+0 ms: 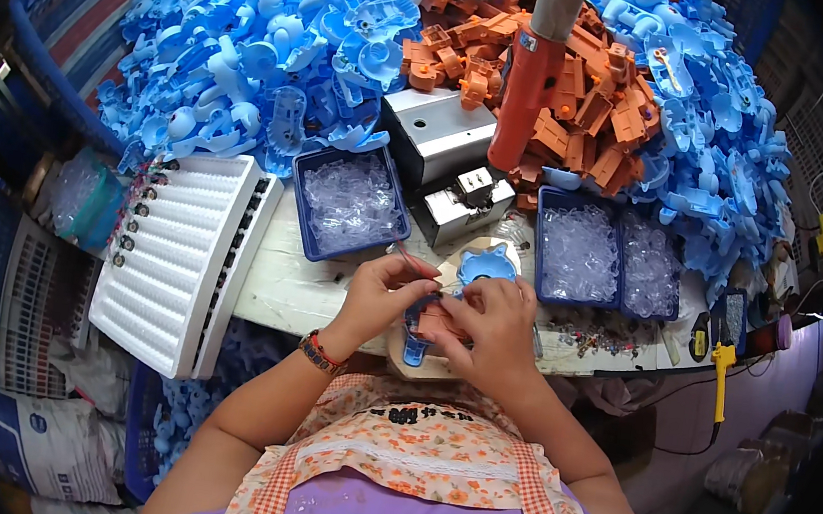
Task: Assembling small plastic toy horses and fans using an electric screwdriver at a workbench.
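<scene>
My left hand (383, 292) is closed in a pinch at the table's front edge. Thin wire-like strands run at its fingertips, too fine to make out fully. Close beside it, my right hand (499, 329) bends its fingers round an orange plastic box-shaped part (432, 319), its fingertips meeting those of the left. Under the orange part lies a blue plastic shell (414, 351), mostly covered by the hands. Just beyond my right fingers, a rounded blue plastic piece (488, 263) rests on a pale board.
Blue trays of clear plastic pieces (349, 200) (581, 250) flank the hands. A silver machine (444, 135) and a red-sleeved post (526, 99) stand ahead. Heaped blue parts (243, 49) and orange parts (589, 95) lie behind. Stacked white foam trays (171, 252) are left; a yellow-handled tool (722, 375) hangs right.
</scene>
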Action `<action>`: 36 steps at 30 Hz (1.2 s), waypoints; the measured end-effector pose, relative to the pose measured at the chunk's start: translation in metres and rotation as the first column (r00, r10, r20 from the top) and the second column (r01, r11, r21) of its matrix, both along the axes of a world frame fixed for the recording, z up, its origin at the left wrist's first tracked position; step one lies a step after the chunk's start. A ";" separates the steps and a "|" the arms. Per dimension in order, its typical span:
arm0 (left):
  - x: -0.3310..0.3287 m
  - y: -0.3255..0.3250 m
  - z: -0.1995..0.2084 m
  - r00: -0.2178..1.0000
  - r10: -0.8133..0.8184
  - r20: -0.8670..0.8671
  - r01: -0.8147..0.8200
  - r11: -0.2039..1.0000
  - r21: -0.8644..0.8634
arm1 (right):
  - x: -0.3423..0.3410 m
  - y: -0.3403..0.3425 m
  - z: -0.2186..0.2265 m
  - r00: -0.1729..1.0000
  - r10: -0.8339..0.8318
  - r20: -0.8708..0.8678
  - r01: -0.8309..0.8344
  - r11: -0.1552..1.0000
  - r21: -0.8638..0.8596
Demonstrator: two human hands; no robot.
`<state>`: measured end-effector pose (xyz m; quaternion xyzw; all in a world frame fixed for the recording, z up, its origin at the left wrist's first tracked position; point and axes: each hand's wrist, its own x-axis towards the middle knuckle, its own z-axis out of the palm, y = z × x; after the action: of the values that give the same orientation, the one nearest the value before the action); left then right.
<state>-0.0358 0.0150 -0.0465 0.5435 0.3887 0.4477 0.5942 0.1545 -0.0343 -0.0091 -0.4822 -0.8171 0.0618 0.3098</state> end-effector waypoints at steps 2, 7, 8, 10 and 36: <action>0.001 -0.003 -0.004 0.999 0.043 0.028 -0.044 0.999 0.009 | -0.002 -0.003 -0.001 1.000 0.025 0.001 -0.025 0.999 -0.031; 0.001 -0.003 -0.006 0.998 0.057 0.001 -0.057 0.998 0.040 | -0.007 -0.006 -0.006 1.000 0.024 0.018 -0.023 0.998 -0.059; 0.001 -0.004 -0.002 0.998 0.036 -0.049 -0.033 0.997 0.074 | -0.007 -0.006 -0.006 1.000 0.023 0.018 -0.022 0.998 -0.060; 0.000 -0.005 0.003 0.995 0.018 -0.099 -0.008 0.994 0.106 | -0.006 -0.006 -0.007 0.998 0.027 -0.049 -0.029 0.999 -0.044; -0.003 -0.007 0.008 0.942 0.014 -0.336 0.134 0.901 0.413 | 0.004 0.020 -0.014 0.986 -0.076 -0.149 0.056 0.989 -0.134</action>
<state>-0.0386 0.0081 -0.0387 0.7401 0.3575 0.4059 0.3996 0.1590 -0.0142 -0.0231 -0.5218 -0.7687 0.1414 0.3417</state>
